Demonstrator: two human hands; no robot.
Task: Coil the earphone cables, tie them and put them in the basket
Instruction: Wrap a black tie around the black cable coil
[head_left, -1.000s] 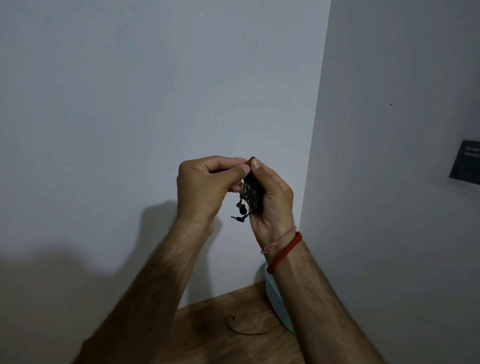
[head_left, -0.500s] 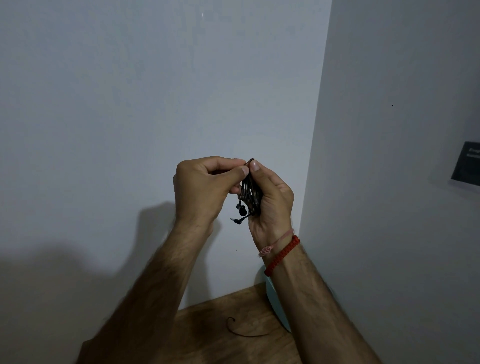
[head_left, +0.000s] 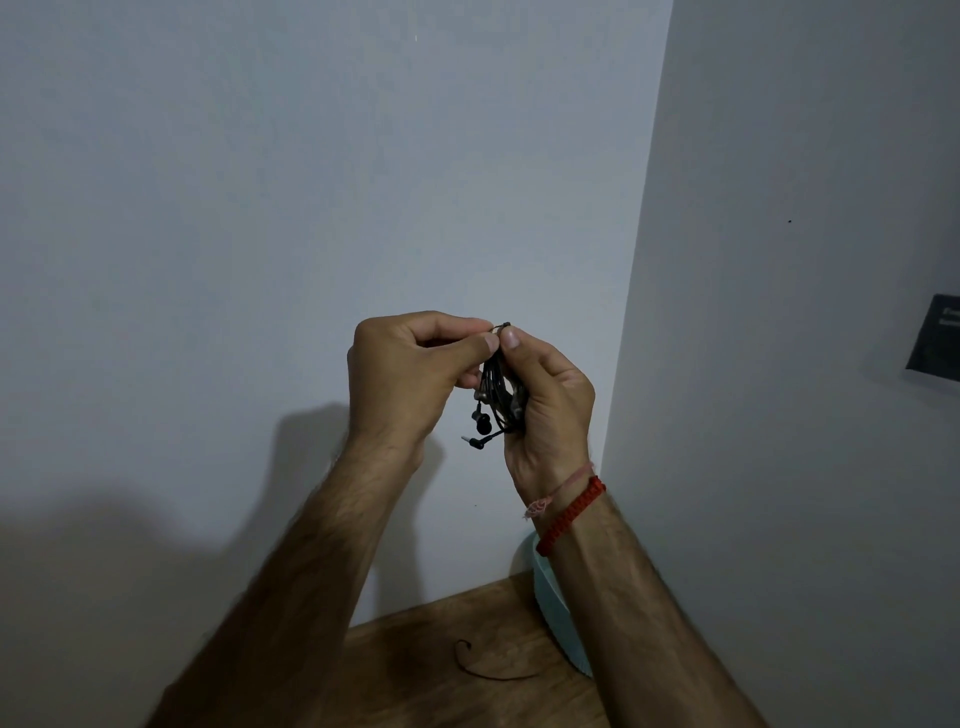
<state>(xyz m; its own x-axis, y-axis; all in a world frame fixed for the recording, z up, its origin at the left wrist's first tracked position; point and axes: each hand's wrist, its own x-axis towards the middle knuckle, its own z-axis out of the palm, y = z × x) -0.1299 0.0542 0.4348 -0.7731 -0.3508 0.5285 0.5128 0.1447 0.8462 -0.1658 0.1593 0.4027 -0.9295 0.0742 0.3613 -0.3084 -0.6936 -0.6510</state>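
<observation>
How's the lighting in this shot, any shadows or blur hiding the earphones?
Head view: dim, flat light; the arms throw a broad shadow on the left wall. The coiled earphone cable is sharp but dark between the left hand and right hand; no glare.

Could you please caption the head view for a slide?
Both hands, left and right, pinch a coiled black earphone cable above a wooden table.

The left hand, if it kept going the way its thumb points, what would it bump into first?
Probably the right hand: the left hand points its thumb rightward at the coiled black earphone cable, pinched between both thumbs. Depth is hard to judge.
</observation>
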